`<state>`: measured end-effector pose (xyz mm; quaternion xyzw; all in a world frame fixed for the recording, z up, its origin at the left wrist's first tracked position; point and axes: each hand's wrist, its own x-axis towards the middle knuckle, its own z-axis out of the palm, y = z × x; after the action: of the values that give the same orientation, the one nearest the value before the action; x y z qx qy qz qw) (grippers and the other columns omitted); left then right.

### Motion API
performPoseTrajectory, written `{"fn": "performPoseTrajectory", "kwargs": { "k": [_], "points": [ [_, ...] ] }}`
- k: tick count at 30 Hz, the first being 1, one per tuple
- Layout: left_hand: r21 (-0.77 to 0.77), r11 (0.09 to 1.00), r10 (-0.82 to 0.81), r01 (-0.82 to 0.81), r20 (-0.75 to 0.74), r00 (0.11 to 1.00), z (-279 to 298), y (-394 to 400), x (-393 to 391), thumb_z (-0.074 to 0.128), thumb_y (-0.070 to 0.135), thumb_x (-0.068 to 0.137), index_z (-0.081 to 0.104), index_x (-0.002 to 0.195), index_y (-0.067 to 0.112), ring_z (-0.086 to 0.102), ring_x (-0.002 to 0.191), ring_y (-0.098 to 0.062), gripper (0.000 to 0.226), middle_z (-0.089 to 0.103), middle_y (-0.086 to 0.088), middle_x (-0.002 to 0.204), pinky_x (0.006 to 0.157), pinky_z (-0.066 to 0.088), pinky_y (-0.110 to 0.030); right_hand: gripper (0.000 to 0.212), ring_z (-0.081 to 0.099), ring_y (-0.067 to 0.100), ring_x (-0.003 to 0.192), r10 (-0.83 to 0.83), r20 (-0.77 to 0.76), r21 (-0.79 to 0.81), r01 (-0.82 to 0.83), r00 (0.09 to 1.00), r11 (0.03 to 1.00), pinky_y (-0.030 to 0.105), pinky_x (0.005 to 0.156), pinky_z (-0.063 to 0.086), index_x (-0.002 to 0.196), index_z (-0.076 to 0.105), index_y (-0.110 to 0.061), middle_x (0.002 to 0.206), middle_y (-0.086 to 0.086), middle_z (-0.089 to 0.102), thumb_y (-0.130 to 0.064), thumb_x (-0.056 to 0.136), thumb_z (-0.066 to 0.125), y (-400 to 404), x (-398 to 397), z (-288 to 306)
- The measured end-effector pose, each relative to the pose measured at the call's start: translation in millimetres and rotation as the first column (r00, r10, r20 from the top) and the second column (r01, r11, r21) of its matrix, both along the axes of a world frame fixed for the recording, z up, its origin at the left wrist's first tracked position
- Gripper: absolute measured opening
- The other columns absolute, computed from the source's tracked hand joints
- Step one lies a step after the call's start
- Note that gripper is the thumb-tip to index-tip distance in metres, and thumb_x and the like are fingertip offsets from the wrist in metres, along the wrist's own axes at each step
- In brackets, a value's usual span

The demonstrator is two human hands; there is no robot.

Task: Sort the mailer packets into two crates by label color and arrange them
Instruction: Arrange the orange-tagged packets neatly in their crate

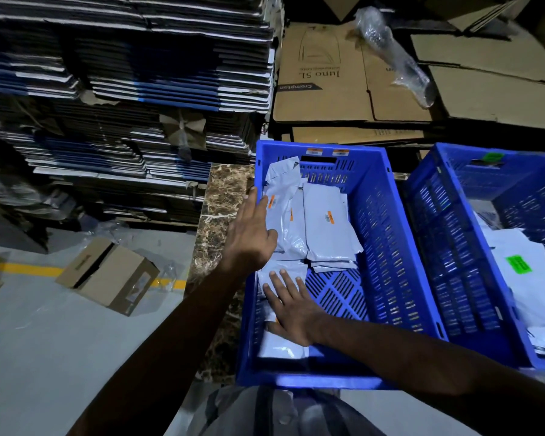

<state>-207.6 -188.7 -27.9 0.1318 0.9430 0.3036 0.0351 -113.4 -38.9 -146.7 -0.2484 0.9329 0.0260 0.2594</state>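
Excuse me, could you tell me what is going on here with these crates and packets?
A person is sorting white mailer packets into two blue crates. The left crate holds packets with orange labels; the right crate holds ones with green labels. Both hands are in the left crate: the left hand lies flat against the upright packets by its left wall, and the right hand presses flat on a packet at the near end. Neither hand has a grip on anything.

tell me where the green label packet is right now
In the head view the green-label packet lies at far right inside the right blue crate, beside the left crate that holds the orange-label packets.
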Motion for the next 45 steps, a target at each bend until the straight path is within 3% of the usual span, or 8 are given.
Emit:
{"fn": "performPoseTrajectory", "kwargs": {
  "k": [14,19,22,25,33,40,42,45],
  "points": [
    [-0.341,0.940,-0.041,-0.006,-0.131,0.991,0,6,0,0.044,0.036,0.091,0.034,0.149,0.016,-0.004,0.152,-0.025,0.062,0.001,-0.009,0.165,0.121,0.008,-0.053,0.104,-0.038,0.030,0.142,-0.029,0.136,-0.021,0.032,0.990,0.999,0.053,0.120,-0.013,0.155,-0.020,-0.021,0.158,0.009,-0.034,-0.085,0.075,-0.002,0,-11,9],
    [-0.695,0.707,-0.295,0.133,-0.118,0.948,-1,23,-9,0.039,0.034,0.092,0.042,0.144,0.022,0.013,0.150,-0.031,0.053,0.035,-0.013,0.155,0.120,-0.002,-0.055,0.058,0.046,0.031,0.131,-0.225,0.250,-0.330,0.302,0.942,0.894,0.044,0.109,0.039,0.137,0.049,-0.015,0.141,0.016,0.051,-0.057,0.098,0.040,45,-17,56],
    [-0.837,0.528,-0.269,0.143,-0.006,0.963,-3,47,-22,0.036,0.033,0.092,0.029,0.150,0.031,0.039,0.136,-0.034,0.059,0.060,-0.015,0.132,0.117,-0.010,-0.057,0.044,0.062,0.020,0.111,-0.439,0.197,-0.405,0.480,0.877,0.778,0.033,0.094,0.046,0.127,0.058,-0.021,0.123,0.002,0.068,-0.052,0.098,0.046,85,-10,74],
    [-0.899,0.414,-0.199,0.144,0.065,0.978,-6,69,-36,0.040,0.032,0.093,0.037,0.148,0.022,0.037,0.137,-0.033,0.055,0.051,-0.016,0.141,0.119,0.012,-0.053,0.033,0.067,0.019,0.096,-0.601,0.167,-0.528,0.585,0.782,0.615,0.030,0.084,0.050,0.118,0.064,-0.014,0.106,0.005,0.074,-0.038,0.098,0.056,110,-2,87],
    [-0.822,0.569,-0.205,0.041,-0.093,0.974,-4,75,-36,0.045,0.017,0.093,0.060,0.113,0.011,0.058,0.107,-0.027,0.027,0.065,-0.009,0.114,0.087,0.043,-0.035,0.019,0.071,0.009,0.084,-0.760,0.174,-0.729,0.601,0.626,0.329,0.019,0.081,0.052,0.109,0.069,-0.017,0.099,-0.001,0.076,-0.028,0.096,0.061,110,-15,78],
    [-0.604,0.785,-0.401,0.139,-0.325,0.857,-20,81,36,0.054,0.018,0.084,0.062,0.083,0.009,0.054,0.075,-0.031,0.013,0.059,-0.014,0.077,0.074,0.040,-0.042,0.045,0.067,0.016,0.101,-0.445,0.772,-0.601,0.750,0.454,-0.277,0.043,0.091,0.055,0.127,0.056,-0.036,0.118,-0.006,0.067,-0.059,0.089,0.060,88,-37,89],
    [-0.599,0.758,-0.490,0.258,-0.263,0.831,-21,85,52,0.032,0.017,0.086,0.065,0.093,0.006,0.055,0.079,-0.033,0.036,0.061,-0.016,0.085,0.077,0.039,-0.043,0.046,0.061,0.016,0.087,-0.339,0.797,-0.586,0.775,0.500,-0.236,0.037,0.072,0.053,0.117,0.058,-0.033,0.104,-0.006,0.062,-0.067,0.085,0.056,85,-36,96],
    [-0.387,0.847,-0.495,0.364,-0.323,0.807,-8,79,58,0.047,0.013,0.070,0.068,0.102,0.005,0.060,0.077,-0.029,0.040,0.067,-0.011,0.086,0.076,0.049,-0.035,0.047,0.044,0.015,0.068,-0.308,0.803,-0.577,0.797,0.511,-0.181,0.027,0.061,0.041,0.103,0.053,-0.011,0.084,0.006,0.044,-0.057,0.097,0.044,82,-31,93]
  ]
}}
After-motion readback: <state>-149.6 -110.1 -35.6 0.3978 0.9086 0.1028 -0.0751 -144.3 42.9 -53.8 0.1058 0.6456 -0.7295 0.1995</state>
